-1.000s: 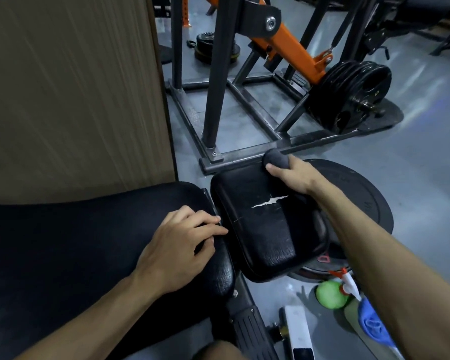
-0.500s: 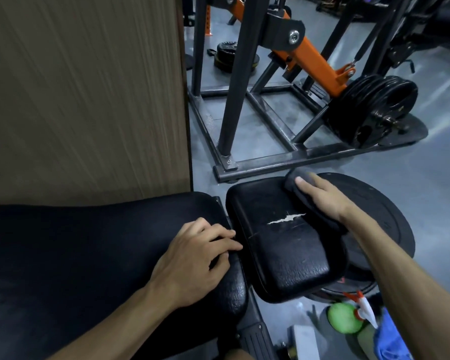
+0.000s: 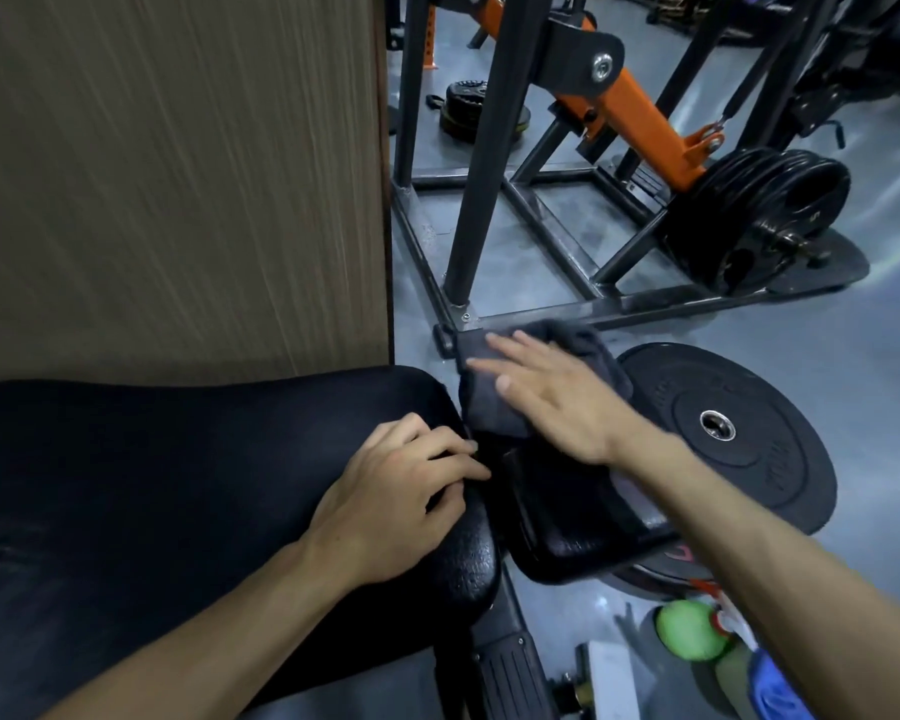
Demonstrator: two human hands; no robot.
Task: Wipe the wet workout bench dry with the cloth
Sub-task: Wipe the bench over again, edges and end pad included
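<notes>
Bench: black padded workout bench (image 3: pixel 167 491) with pebbled vinyl fills your lower-left view, from about 9 o'clock down to 6 o'clock; its long pad runs in from the left edge and ends at the centre.
Seat pad: smaller black vinyl seat pad (image 3: pixel 567 517) lies just right of centre, across a narrow gap from the long pad, tilted, with its far half covered.
Wall panel: brown wood-grain panel (image 3: pixel 178 174) stands behind the bench at 10 to 11 o'clock.
Machine: dark steel frame with an orange lever arm (image 3: pixel 630 116) sits at 12 to 1 o'clock, a stack of black weight plates (image 3: pixel 770 210) loaded at its end near 2 o'clock.
Floor plate: black rubber bumper plate (image 3: pixel 739 428) lies flat on the grey floor at 3 o'clock, partly under the seat pad.
Cloth: dark grey towel cloth (image 3: pixel 489 402) is spread over the far end of the seat pad, just above centre.
Right hand: your right hand (image 3: pixel 557 402) lies flat on the cloth, fingers spread and extended, palm pressing down; it is motion-blurred.
Left hand: your left hand (image 3: pixel 401 496) rests on the long pad's end at centre, fingers loosely curled, tips at the gap, gripping nothing.
Small items: green ball (image 3: pixel 689 631) and something blue (image 3: pixel 775 688) sit on the floor at 5 o'clock.
</notes>
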